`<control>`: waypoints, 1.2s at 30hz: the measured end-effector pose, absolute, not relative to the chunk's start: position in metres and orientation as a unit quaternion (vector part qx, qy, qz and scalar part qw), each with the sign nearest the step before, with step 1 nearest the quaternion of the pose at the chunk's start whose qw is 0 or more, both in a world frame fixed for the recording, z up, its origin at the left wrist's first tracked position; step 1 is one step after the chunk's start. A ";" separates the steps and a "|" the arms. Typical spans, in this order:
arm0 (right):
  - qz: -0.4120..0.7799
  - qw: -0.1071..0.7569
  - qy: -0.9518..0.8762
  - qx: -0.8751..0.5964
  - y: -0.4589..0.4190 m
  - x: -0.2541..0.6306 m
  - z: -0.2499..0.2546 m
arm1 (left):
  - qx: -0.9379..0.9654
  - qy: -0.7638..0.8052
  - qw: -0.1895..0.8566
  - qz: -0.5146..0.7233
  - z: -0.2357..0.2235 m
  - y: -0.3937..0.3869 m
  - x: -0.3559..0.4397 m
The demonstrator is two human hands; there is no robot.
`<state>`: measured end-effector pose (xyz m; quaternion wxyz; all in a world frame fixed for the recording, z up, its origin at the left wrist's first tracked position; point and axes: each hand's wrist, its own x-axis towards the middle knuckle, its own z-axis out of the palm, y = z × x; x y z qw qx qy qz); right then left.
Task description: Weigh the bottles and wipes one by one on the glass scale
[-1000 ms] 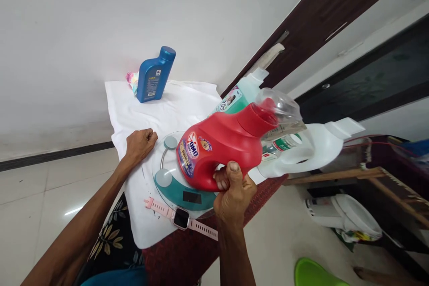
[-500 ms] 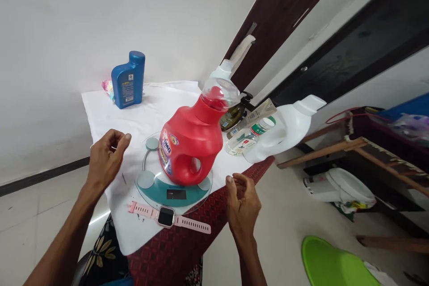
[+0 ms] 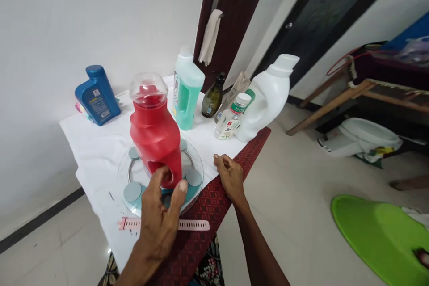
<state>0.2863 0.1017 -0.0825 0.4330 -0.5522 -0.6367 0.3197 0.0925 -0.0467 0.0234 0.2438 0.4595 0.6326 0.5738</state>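
Note:
A red laundry detergent bottle (image 3: 156,129) with a clear cap stands on a round glass scale (image 3: 122,172). My left hand (image 3: 159,219) is at the bottle's lower front, fingers hooked into the handle hole and thumb on the other side of the handle. A watch with a pink strap (image 3: 194,225) lies in front of the scale, its face hidden behind my left hand. Beside the table's right edge, my right hand (image 3: 230,176) is loosely closed, with nothing seen in it.
A blue oil bottle (image 3: 98,96) stands at the back left. A green liquid bottle (image 3: 187,94), dark pump bottle (image 3: 213,98), clear bottle (image 3: 234,118) and large white jug (image 3: 266,98) line the back right. A green basin (image 3: 378,232) lies on the floor.
My left hand has moved right to the red bottle's handle. The bottle has turned, its handle now facing me and its label out of sight. My right hand's fingers have curled in.

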 end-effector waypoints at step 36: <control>0.270 0.462 -0.693 -0.483 0.102 0.295 -0.093 | 0.370 0.551 0.066 0.745 0.028 0.249 0.000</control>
